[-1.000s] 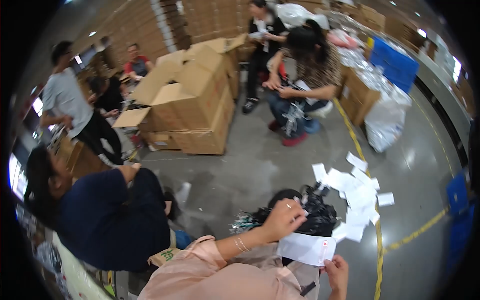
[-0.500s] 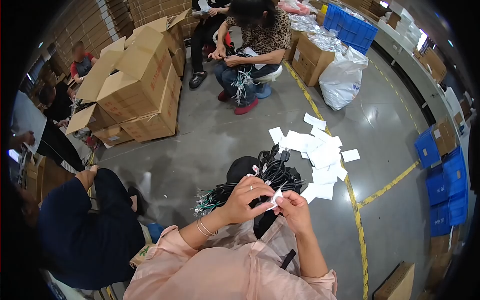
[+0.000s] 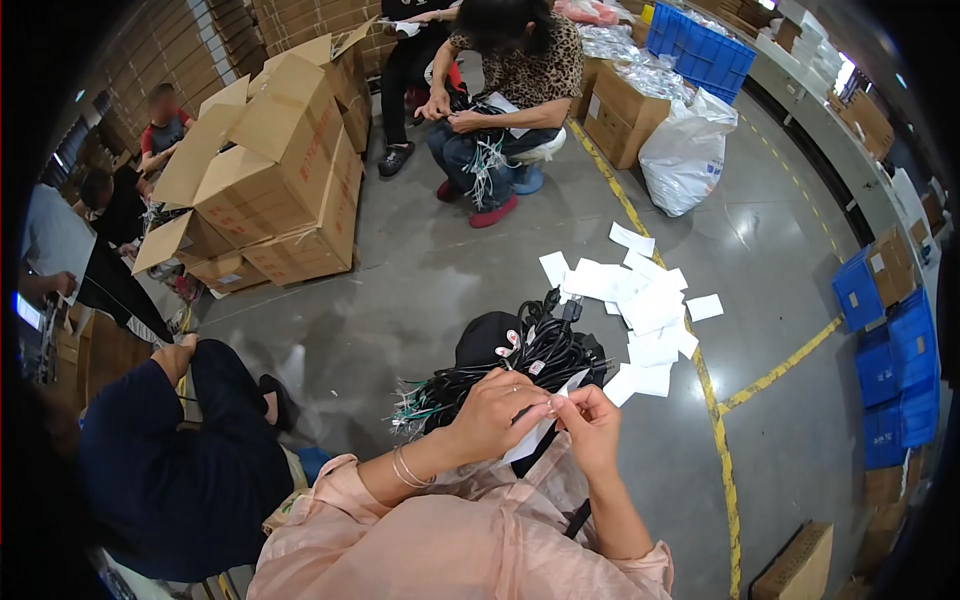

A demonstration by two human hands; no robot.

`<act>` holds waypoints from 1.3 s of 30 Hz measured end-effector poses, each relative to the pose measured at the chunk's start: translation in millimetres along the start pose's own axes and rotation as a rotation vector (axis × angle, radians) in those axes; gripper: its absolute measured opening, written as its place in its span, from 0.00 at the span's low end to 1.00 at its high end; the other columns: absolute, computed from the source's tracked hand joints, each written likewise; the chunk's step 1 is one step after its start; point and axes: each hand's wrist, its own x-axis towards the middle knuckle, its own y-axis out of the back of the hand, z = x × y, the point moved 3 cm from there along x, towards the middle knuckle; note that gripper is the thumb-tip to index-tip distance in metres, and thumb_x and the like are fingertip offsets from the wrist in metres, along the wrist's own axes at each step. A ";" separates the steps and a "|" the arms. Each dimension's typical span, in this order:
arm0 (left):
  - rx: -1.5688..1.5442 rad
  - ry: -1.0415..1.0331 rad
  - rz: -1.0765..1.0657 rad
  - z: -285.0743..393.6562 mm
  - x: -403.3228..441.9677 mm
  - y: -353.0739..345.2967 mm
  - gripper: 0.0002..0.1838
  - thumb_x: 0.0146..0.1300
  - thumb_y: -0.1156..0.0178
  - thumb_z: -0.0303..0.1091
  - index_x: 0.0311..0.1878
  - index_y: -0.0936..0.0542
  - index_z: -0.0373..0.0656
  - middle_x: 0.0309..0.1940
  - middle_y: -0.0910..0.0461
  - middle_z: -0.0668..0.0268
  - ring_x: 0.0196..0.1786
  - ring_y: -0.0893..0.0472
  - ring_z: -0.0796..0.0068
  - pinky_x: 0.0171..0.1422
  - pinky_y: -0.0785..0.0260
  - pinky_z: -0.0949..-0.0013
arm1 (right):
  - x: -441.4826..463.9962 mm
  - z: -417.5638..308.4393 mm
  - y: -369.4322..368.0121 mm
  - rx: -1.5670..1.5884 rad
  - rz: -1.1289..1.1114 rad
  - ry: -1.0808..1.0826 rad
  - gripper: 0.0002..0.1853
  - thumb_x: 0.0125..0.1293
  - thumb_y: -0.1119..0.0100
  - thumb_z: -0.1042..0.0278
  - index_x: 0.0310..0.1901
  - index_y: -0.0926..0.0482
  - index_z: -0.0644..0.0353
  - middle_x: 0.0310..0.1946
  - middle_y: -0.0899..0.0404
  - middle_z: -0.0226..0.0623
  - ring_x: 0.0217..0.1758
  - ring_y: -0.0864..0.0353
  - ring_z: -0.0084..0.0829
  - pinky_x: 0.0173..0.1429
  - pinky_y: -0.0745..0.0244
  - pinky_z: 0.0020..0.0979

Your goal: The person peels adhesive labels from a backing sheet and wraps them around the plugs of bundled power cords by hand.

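Observation:
My left hand [image 3: 498, 408] and my right hand [image 3: 592, 415] meet over my lap, fingertips pinched together. Between them is a white paper sheet [image 3: 528, 443], partly covered by the fingers; one corner sticks up above the right fingers. A short dark piece shows at the left fingertips, too small to make out. Just beyond the hands a bundle of black cables [image 3: 545, 345] lies across my lap, with plugs at the far end. Its stripped green and white wire ends [image 3: 408, 410] fan out at the left.
Loose white papers [image 3: 650, 310] lie scattered on the floor by a yellow line. Stacked cardboard boxes [image 3: 270, 185] stand ahead left. A seated person [image 3: 505, 110] handles cables opposite; another sits close at left. A white plastic bag [image 3: 685, 155] and blue bins [image 3: 880, 390] are at the right.
The folded-looking white paper between my fingers now hangs lower and shows more of its length. My fingertips have drawn closer together. The cable bundle stays in place.

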 end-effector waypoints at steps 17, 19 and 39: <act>-0.170 0.111 -0.126 0.5 -4.9 0.9 0.05 0.60 0.42 0.31 0.37 0.19 0.42 0.32 0.18 0.66 0.38 0.21 0.66 0.46 0.32 0.65 | -7.8 6.2 3.6 0.083 -0.044 0.005 0.07 0.63 0.39 0.72 0.30 0.27 0.60 0.25 0.21 0.30 0.23 0.29 0.12 0.28 0.34 0.15; -0.208 0.140 -0.149 -2.5 -6.0 0.1 0.06 0.60 0.41 0.32 0.38 0.19 0.42 0.34 0.18 0.66 0.39 0.21 0.66 0.47 0.32 0.65 | -9.1 5.1 5.5 0.099 -0.050 -0.002 0.07 0.63 0.40 0.73 0.30 0.27 0.60 0.25 0.21 0.30 0.23 0.29 0.13 0.28 0.34 0.15; -0.171 0.103 -0.207 11.3 0.6 -1.0 0.08 0.56 0.36 0.29 0.39 0.18 0.40 0.35 0.18 0.64 0.38 0.21 0.66 0.47 0.31 0.67 | -18.1 0.1 16.8 0.088 -0.048 -0.002 0.04 0.63 0.41 0.76 0.36 0.26 0.63 0.28 0.20 0.32 0.27 0.26 0.14 0.33 0.31 0.16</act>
